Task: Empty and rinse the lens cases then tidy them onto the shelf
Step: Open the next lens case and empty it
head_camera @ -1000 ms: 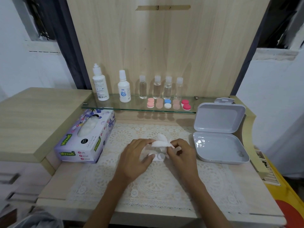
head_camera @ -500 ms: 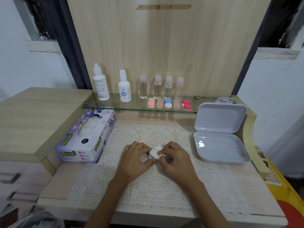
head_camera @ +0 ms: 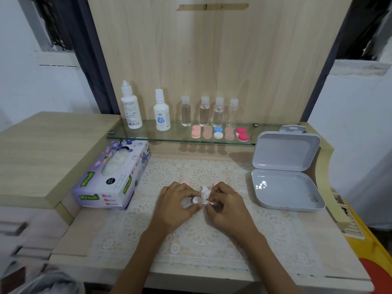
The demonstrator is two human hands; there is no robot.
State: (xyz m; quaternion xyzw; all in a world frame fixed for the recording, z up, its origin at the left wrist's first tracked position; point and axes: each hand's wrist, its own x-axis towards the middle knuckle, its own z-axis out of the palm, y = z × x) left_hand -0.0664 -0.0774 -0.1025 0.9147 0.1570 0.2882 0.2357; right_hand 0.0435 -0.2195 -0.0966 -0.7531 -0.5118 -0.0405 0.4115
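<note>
Hovering over the lace mat (head_camera: 148, 240), the left hand (head_camera: 176, 205) is seen with its fingers curled round a small white lens case (head_camera: 196, 200), while a crumpled tissue (head_camera: 205, 191) is pinched against that case by the right hand (head_camera: 228, 206). Two pink caps (head_camera: 184, 181) are laid on the mat just behind the knuckles. Five closed cases (head_camera: 218, 133) are lined up on the glass shelf (head_camera: 148, 135), in front of the clear bottles (head_camera: 204, 112).

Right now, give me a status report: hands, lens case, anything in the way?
Left hand holds lens case; right hand pinches tissue against it. Two pink caps lie on the mat behind the hands. Path to the glass shelf looks open.
</note>
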